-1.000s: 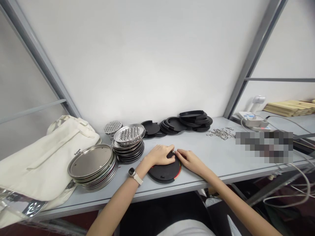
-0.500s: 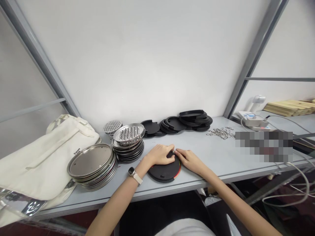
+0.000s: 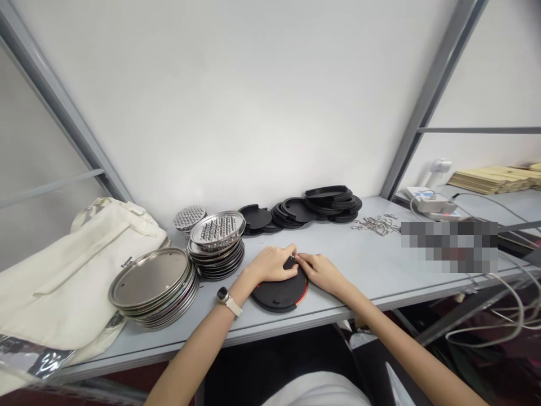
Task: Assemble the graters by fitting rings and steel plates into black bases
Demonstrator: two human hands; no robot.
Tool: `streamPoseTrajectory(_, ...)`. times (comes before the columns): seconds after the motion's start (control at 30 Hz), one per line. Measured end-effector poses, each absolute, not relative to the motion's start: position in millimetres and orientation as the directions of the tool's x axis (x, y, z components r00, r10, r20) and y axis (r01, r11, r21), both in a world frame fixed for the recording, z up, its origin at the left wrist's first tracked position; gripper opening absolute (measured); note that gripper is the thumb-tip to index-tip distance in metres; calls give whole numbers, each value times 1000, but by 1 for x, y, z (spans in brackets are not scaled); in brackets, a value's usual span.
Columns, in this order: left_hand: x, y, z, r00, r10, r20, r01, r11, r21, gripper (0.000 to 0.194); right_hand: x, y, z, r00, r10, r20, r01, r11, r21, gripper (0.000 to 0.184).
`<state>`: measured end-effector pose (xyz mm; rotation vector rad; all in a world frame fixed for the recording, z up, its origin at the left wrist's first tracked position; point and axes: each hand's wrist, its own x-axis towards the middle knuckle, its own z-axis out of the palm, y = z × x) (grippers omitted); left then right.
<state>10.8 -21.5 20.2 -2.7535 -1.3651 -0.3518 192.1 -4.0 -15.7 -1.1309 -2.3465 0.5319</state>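
Observation:
A round black plastic disc (image 3: 279, 293) lies flat near the table's front edge, with a red and yellow rim showing on its right side. My left hand (image 3: 273, 264) rests over its far left part, thumb and fingers closed around the far edge. At that far edge my right hand (image 3: 321, 272) pinches a small metal clip (image 3: 293, 258), its fingertips almost touching those of my left hand. Just how the clip sits on the disc is hidden by my fingers. Farther right lies a loose pile of metal clips (image 3: 378, 225).
Flat metal discs (image 3: 150, 276) are stacked at left, beside perforated grater discs (image 3: 217, 230). Black discs (image 3: 300, 210) are piled along the wall. A cream cloth bag (image 3: 84, 265) lies far left. A white device (image 3: 431, 202) with cables stands at right, near thin wooden boards (image 3: 499, 179).
The view has shifted slightly. Both hands stay at the disc's far edge, with my right fingertips slightly repositioned at the metal clip.

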Motion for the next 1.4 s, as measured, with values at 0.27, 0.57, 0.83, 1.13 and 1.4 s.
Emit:
streamPoseTrajectory(0.27,11,-21,19,576,790,210,797,-600,70,23,195,-8,-14,-541,803,250,640,586,-496,37)
streamPoseTrajectory(0.57,10,-21,20,583,784,214,794,-606,57,23,196,-9,-19,-554,788,269,659,613,-435,38)
streamPoseTrajectory(0.83,10,-20,19,604,769,211,777,-626,57,19,197,-10,-20,-557,782,281,684,623,-379,29)
streamPoseTrajectory(1.13,10,-21,20,578,790,206,798,-599,57,26,196,-9,-19,-565,778,274,686,627,-368,35)
streamPoseTrajectory(1.4,11,-22,23,588,784,200,790,-609,66,22,196,-10,-19,-565,776,279,671,629,-393,35)
